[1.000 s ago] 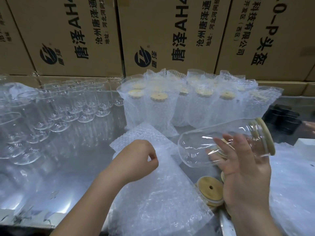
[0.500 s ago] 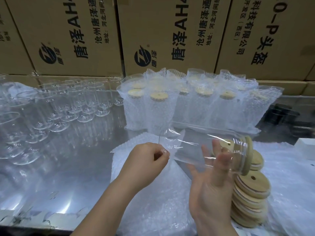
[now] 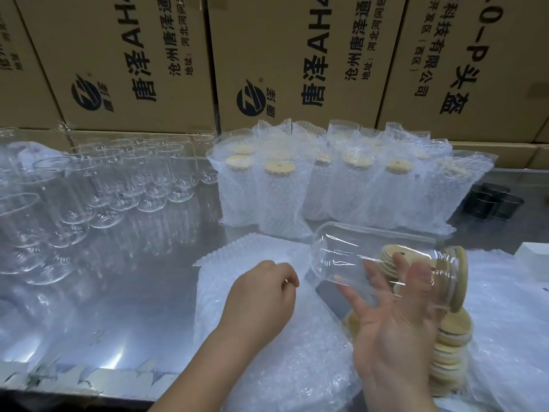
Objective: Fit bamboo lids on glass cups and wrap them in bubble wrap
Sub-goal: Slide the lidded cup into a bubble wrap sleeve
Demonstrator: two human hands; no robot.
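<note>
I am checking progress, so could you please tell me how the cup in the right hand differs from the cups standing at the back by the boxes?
The held cup is bare glass; the back cups each sit in bubble wrap. The held cup lies sideways in the right hand; the back cups stand upright. Both carry bamboo lids.

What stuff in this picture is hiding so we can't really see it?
Head view only:
Fingertips of the left hand: curled under the hand, on the white bubble wrap sheet; pinch unclear.
Stack of round bamboo lids: right hand and clear glass cup cover part; uncountable.
Small black round things: too dark and small to name.
White block: cut off by the right edge.
</note>
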